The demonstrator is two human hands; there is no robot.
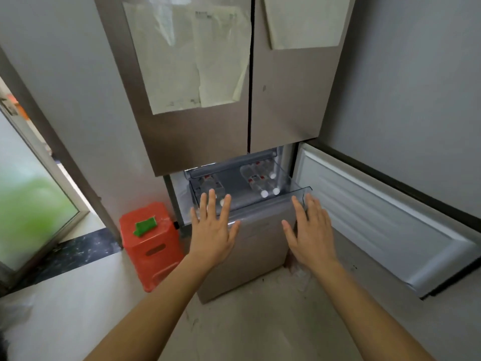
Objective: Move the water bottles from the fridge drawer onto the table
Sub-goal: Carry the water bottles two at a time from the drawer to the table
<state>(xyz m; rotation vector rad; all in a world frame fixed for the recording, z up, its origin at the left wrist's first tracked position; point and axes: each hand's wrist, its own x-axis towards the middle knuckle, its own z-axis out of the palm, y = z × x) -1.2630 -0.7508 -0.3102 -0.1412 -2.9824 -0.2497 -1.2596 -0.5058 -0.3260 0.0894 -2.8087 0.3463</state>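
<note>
Our left grip (212, 230) and right grip (311, 230) hover flat-fingered, grasping nothing, at the pulled-out fridge drawer (260, 202); water bottles (257, 185) lie inside, so we judge the moving not begun.

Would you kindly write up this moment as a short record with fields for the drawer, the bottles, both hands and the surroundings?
drawer: clear, pulled out of the fridge
water bottles: lying on their sides inside, in a left and a right group
left hand: open, fingers spread, at the drawer's front edge, holding nothing
right hand: open, near the drawer's right front corner, holding nothing
lower door: swung open at right
orange stool: left of the fridge, green item on top
</note>
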